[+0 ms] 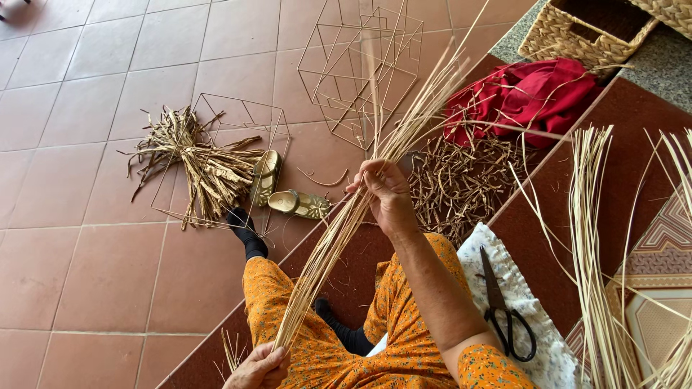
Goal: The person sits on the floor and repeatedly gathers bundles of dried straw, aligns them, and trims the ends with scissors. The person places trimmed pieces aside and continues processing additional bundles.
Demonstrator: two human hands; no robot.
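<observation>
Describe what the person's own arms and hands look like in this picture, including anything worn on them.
Both hands are bare: no gloves, rings or watch show on the left hand or the right hand. The right forearm is bare up to a short orange sleeve with a small floral print, matching the orange clothing over the knees. The left arm is out of view.

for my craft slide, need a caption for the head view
Both hands, left and right, hold a bundle of long pale straw strands above black scissors and orange patterned trousers.
</observation>
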